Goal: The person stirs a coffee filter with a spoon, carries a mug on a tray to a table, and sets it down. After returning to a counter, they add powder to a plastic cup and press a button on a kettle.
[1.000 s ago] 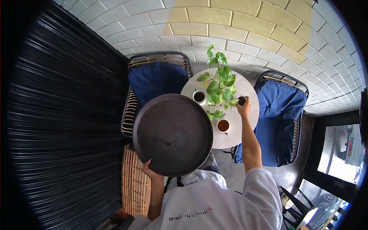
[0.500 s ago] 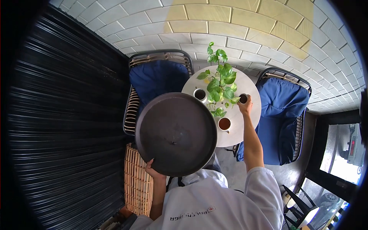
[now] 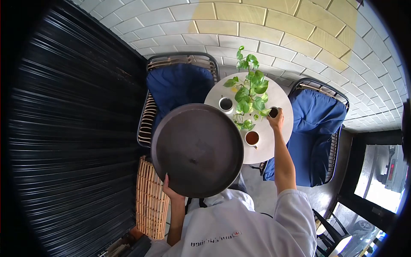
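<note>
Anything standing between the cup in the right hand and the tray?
Yes: in this view, lower plant leaves lie between the cup in the right hand and the tray; their height is unclear. The mug of brown drink sits nearside of that line.

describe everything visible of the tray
The tray is round and dark brown-black, with a raised rim and a dull surface, perhaps plastic. It has faint scuffs and a small dark mark below its middle; no cup stands on it. The left hand holds its near edge, thumb over the rim. It overlaps the table in view; whether they touch is unclear.
</note>
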`<state>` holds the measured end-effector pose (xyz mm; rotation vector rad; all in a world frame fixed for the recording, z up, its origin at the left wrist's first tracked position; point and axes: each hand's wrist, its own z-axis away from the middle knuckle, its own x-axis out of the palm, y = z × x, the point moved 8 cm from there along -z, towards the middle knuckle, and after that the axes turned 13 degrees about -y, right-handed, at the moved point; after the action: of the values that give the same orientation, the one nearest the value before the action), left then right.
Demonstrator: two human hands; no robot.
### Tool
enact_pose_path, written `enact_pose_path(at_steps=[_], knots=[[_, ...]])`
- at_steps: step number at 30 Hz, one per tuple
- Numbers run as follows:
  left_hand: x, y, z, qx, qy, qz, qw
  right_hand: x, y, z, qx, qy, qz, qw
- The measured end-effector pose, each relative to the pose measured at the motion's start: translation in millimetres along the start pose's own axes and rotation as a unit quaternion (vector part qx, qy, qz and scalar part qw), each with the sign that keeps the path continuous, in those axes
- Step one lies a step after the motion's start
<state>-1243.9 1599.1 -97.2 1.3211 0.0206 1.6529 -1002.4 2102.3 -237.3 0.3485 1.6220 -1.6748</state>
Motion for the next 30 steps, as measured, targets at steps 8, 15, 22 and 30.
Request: enact_pose_path(at_steps=[8,15,22,30], knots=[[-15,18,18,0.034,0.054,-0.08,0.995,4,-1,1,-0.033,0.015,-0.018,0.999],[-37,23,19,0.017,0.123,-0.091,0.988,-49,-41,33,-0.072,0.042,-0.022,0.996],[-52,4,0,-0.009,0.098,-0.136,0.986,-133,-148,91,-0.102,-0.003,0.064,0.993],[-45,-6,-18,-0.041,0.09,-0.164,0.982,-126,-276,164,-0.203,-0.13,0.053,0.969]])
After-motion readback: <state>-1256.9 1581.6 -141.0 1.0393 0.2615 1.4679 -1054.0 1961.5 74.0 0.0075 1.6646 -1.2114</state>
